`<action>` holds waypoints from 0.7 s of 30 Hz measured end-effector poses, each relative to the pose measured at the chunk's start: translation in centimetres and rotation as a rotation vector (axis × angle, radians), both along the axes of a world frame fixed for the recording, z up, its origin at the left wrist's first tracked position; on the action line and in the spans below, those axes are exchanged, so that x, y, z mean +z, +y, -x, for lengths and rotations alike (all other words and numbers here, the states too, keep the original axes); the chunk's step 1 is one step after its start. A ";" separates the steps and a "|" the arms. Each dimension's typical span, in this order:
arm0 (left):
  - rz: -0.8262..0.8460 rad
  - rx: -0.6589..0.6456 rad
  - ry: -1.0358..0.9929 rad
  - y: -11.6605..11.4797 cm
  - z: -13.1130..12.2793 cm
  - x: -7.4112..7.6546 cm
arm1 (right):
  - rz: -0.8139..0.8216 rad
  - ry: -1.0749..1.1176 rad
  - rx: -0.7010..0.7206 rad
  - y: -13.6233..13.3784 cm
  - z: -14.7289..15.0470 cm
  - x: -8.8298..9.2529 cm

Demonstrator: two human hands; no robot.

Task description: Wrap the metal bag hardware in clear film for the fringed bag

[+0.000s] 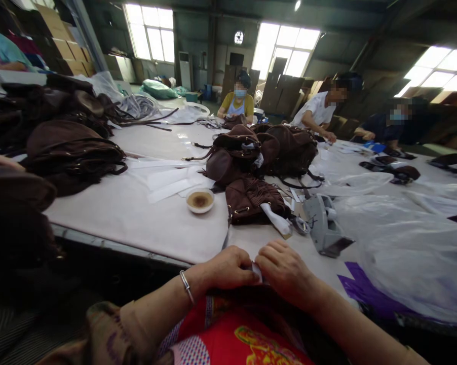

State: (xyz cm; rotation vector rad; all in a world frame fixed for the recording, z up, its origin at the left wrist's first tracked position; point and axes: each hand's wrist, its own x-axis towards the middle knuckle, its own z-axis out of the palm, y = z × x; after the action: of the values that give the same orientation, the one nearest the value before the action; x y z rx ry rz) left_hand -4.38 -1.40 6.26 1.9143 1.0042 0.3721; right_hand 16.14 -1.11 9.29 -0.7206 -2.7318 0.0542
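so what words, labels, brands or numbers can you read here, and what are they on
None can be read.
Grey device: dark marks, too blurred to read.
Small white piece at the hands: no legible print.
Cardboard boxes: any print too small.

Single head-worn view, forward and down

From head height, the camera looks out across a table (137, 215). The left hand (228, 266) and right hand (285, 268) are close, below center; windows (148, 33) stand far off at the top.

The slip (257, 272) is white, the nearest bag (245, 198) dark brown.
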 end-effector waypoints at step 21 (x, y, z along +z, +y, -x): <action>-0.223 -0.016 0.215 -0.4 -0.6 0.5 | 0.338 0.118 -0.116 0.5 0.0 -2.1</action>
State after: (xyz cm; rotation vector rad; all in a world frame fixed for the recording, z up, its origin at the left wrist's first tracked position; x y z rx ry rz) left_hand -3.82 -1.76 6.81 2.1975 1.1251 0.2824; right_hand 16.14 -0.63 7.18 -0.9322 -2.5889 0.5251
